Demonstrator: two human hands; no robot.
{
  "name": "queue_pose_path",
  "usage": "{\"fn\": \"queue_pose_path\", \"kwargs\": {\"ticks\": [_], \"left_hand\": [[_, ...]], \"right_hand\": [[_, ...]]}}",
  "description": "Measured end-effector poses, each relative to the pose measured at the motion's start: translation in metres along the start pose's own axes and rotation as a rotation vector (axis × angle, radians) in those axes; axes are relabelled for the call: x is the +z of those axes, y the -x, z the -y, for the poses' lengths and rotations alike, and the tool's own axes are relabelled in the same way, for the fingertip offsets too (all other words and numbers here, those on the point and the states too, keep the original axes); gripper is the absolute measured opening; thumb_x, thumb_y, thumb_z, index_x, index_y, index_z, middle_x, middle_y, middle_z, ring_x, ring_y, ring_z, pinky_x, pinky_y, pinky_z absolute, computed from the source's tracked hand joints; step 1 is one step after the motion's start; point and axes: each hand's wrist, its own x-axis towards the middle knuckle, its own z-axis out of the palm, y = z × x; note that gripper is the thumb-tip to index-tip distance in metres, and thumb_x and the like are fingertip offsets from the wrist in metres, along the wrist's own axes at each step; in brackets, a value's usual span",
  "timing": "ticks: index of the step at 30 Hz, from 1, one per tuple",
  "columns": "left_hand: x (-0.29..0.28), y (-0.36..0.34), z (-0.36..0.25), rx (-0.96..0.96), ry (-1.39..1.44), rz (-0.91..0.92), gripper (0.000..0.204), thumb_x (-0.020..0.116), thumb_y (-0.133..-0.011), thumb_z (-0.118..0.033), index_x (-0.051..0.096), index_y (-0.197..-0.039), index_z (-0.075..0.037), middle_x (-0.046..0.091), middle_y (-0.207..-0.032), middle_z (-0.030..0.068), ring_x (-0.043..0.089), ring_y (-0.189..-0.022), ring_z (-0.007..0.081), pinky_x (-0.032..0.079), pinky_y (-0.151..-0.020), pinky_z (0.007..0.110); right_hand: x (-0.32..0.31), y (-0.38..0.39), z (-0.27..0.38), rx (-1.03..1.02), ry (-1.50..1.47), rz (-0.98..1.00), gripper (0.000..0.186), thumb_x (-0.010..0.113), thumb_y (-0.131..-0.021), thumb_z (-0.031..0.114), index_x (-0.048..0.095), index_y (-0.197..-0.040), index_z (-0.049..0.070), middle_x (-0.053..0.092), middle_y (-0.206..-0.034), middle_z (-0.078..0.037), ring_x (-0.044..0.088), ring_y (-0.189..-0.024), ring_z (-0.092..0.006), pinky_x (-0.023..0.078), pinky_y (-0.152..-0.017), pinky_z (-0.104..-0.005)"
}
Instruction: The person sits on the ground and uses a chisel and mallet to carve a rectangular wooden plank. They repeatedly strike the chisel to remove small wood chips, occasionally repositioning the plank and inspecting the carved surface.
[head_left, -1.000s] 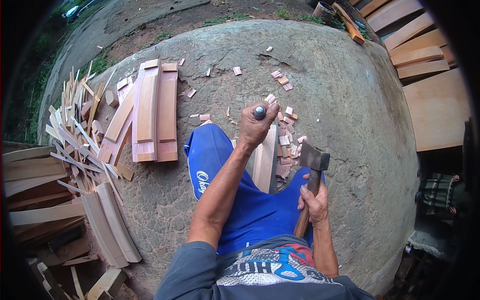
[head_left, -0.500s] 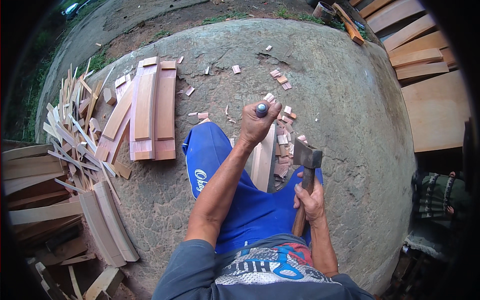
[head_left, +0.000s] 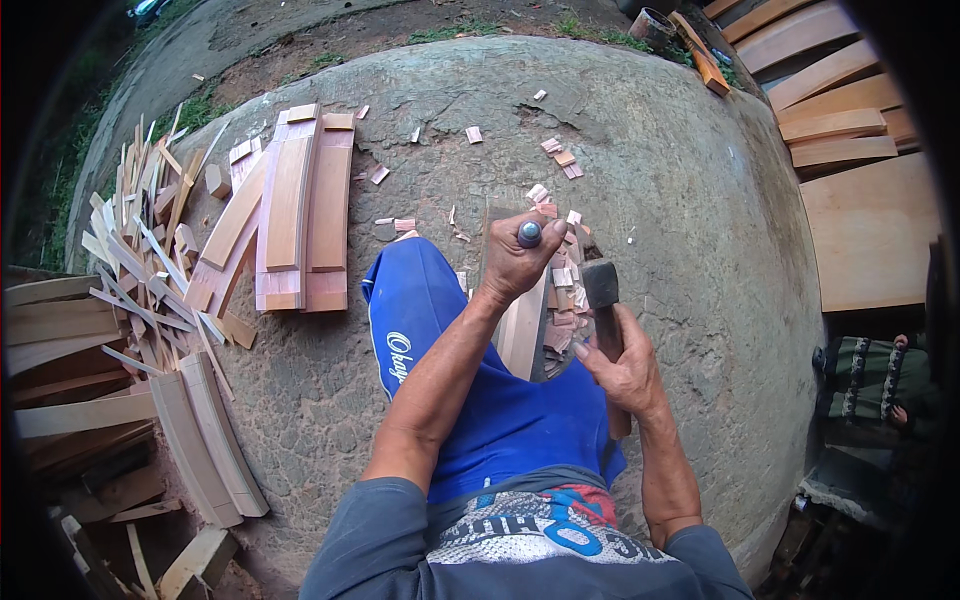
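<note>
Mid-frame, the left hand (head_left: 513, 264) is clamped on a tool handle (head_left: 529, 234) (lower end hidden), the right hand (head_left: 628, 372) around a hatchet (head_left: 601, 284).

Near the centre of the frame, the hatchet (head_left: 601, 284) has a dull, dark metal head and a wooden handle. The hand tool (head_left: 529, 234) ends in a glossy round tip. The wood chips (head_left: 563, 325) look rough and matt. At upper left, the stacked boards (head_left: 288, 205) are smooth bare wood. The trousers (head_left: 500, 440) are soft matt cloth; the ground (head_left: 730, 250) is coarse and pitted.
</note>
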Motion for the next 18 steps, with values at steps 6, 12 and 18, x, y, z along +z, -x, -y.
{"fn": "queue_pose_path", "kwargs": {"ticks": [6, 12, 18], "left_hand": [[-0.004, -0.012, 0.012, -0.036, 0.035, -0.074, 0.034, 0.074, -0.093, -0.012, 0.056, -0.066, -0.001, 0.049, -0.061, -0.0034, 0.045, -0.061, 0.0041, 0.039, -0.051, 0.029], [0.0, -0.002, 0.027, 0.115, 0.041, 0.007, 0.034, 0.077, -0.09, -0.012, 0.054, -0.067, -0.002, 0.047, -0.062, -0.0032, 0.042, -0.062, 0.0049, 0.038, -0.053, 0.03], [-0.002, -0.003, 0.019, 0.132, -0.011, 0.012, 0.015, 0.077, -0.088, -0.008, 0.076, -0.1, 0.0, 0.079, -0.093, 0.0054, 0.071, -0.086, 0.0096, 0.057, -0.075, 0.028]], "right_hand": [[-0.017, -0.026, 0.048, -0.231, 0.268, 0.0, 0.051, 0.076, -0.088, 0.009, 0.053, -0.132, 0.0, 0.071, -0.098, -0.019, 0.074, -0.088, -0.0345, 0.057, -0.08, -0.0419], [-0.024, -0.039, 0.075, -0.431, 0.376, -0.004, 0.053, 0.074, -0.087, 0.005, 0.051, -0.134, 0.001, 0.072, -0.1, -0.022, 0.075, -0.09, -0.0398, 0.059, -0.076, -0.0453], [-0.03, -0.053, 0.1, -0.67, 0.532, -0.082, 0.051, 0.073, -0.088, 0.002, 0.052, -0.134, 0.001, 0.072, -0.095, -0.019, 0.075, -0.082, -0.0338, 0.059, -0.072, -0.0412]]}}
